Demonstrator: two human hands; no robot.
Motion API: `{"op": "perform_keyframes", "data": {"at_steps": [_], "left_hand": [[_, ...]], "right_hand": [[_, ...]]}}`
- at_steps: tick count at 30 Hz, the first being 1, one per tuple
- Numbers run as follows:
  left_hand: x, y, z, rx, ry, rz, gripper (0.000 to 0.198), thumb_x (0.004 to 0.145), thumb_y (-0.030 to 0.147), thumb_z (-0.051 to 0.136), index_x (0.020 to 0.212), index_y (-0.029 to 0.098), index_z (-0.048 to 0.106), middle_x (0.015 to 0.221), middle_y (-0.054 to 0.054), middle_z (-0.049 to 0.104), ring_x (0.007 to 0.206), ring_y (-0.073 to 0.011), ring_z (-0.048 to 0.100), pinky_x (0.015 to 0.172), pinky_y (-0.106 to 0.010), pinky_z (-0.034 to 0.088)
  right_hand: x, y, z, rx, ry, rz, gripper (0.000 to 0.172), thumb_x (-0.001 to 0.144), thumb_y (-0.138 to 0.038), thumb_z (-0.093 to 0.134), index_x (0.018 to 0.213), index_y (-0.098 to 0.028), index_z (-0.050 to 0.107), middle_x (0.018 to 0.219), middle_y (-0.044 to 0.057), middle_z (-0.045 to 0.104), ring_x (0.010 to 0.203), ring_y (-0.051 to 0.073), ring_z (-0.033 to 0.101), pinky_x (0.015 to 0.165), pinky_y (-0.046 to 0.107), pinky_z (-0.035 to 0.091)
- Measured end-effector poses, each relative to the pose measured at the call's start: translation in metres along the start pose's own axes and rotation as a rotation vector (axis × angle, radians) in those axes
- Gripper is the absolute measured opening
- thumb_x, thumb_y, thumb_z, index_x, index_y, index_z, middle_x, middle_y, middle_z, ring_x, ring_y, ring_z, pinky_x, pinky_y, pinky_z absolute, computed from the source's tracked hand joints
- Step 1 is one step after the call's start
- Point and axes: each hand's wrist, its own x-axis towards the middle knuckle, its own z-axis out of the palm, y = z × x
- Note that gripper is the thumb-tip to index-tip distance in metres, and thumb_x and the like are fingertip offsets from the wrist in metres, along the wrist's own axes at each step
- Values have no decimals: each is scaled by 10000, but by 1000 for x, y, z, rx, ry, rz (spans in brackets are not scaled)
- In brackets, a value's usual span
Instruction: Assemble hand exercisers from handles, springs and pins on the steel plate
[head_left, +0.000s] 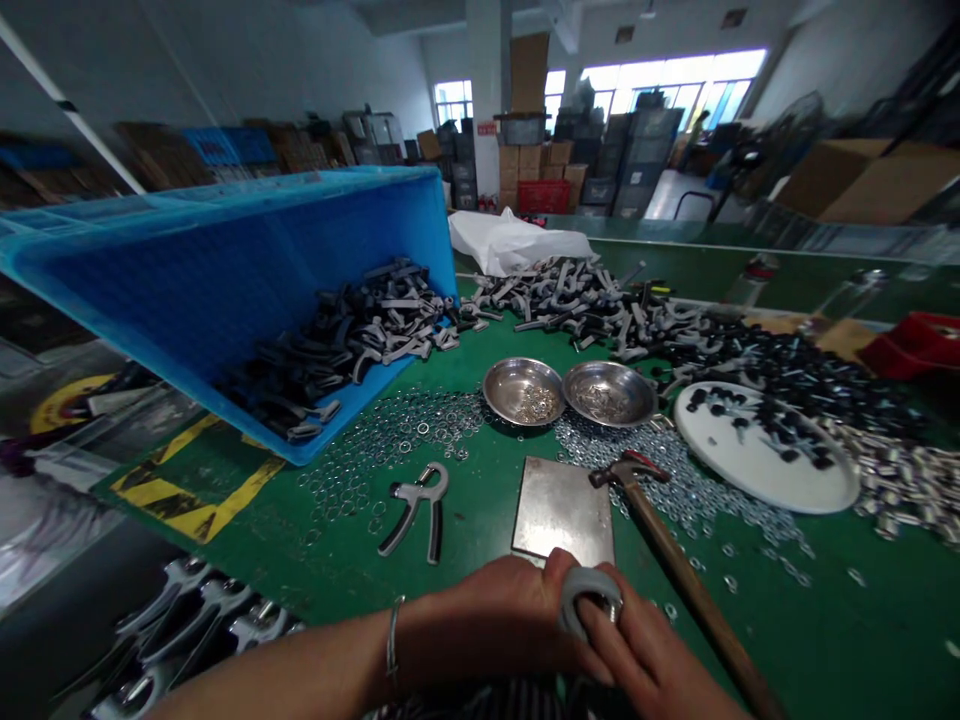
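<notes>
At the lower middle of the head view, my left hand, with a bracelet at its wrist, is closed around a hand grip strengthener. The grey curved top of this hand grip strengthener shows between my hands, and its handles are hidden. My right hand is closed on the same piece from the right, its fingers at the loop. Just beyond them lies a square metal plate. A claw hammer with a wooden handle rests right of the plate. Another hand grip strengthener lies on the green table to the left.
A blue crate on its side holds grey and black handles. Two metal bowls contain small parts. Rings and nuts are scattered around them. A white plate carries black-headed bolts. Finished-looking grips sit at lower left.
</notes>
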Motion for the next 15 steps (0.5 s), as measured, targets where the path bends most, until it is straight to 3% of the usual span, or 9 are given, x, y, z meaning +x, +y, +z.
{"op": "perform_keyframes", "data": {"at_steps": [3, 5, 6, 8, 11, 13, 15], "left_hand": [[25, -14, -8, 14, -83, -40, 797, 782, 753, 586, 1282, 140, 489, 947, -135, 737, 831, -302, 728, 610, -303, 503], [52, -30, -16, 77, -118, -63, 797, 792, 744, 584, 1283, 122, 499, 1000, -157, 733, 874, -309, 723, 633, -310, 515], [67, -39, -20, 138, -131, -58, 758, 809, 726, 581, 1264, 121, 527, 1016, -163, 731, 890, -306, 721, 653, -313, 522], [94, -53, -29, 312, -152, -26, 631, 841, 682, 580, 1140, 128, 627, 990, -167, 736, 887, -302, 719, 686, -322, 533], [127, -61, -51, 524, -98, 24, 450, 913, 554, 565, 940, 127, 705, 906, -167, 740, 843, -294, 719, 709, -343, 540], [149, -61, -69, 557, 0, 34, 355, 966, 422, 525, 987, 116, 704, 930, -177, 737, 870, -290, 714, 745, -363, 542], [178, -62, -84, 550, 73, 24, 284, 991, 274, 473, 1064, 103, 688, 994, -194, 727, 933, -284, 702, 802, -386, 535]], "right_hand": [[16, 19, -3, -43, -42, 78, 378, 988, -465, 404, 1185, -230, 624, 931, 75, 748, 919, 252, 712, 812, 366, 571], [45, 37, -21, -218, -81, 74, 357, 992, -464, 424, 1112, -219, 654, 808, 47, 741, 801, 239, 715, 731, 349, 566], [62, 46, -35, -354, -77, 18, 308, 962, -449, 500, 1036, -210, 679, 841, 61, 748, 779, 234, 710, 707, 334, 555], [98, 62, -70, -583, 100, -39, 262, 934, -381, 556, 1051, -190, 692, 987, 115, 749, 881, 258, 698, 775, 354, 531], [140, 81, -124, -678, 231, -33, 262, 943, -276, 505, 1057, -165, 713, 1087, 158, 723, 1009, 297, 643, 891, 417, 469], [162, 90, -147, -733, 253, -29, 266, 938, -272, 514, 1020, -152, 737, 1070, 168, 722, 1029, 318, 612, 936, 453, 423], [183, 99, -156, -779, 240, -20, 268, 938, -278, 531, 999, -138, 751, 1060, 177, 719, 1074, 331, 575, 977, 471, 379]]}}
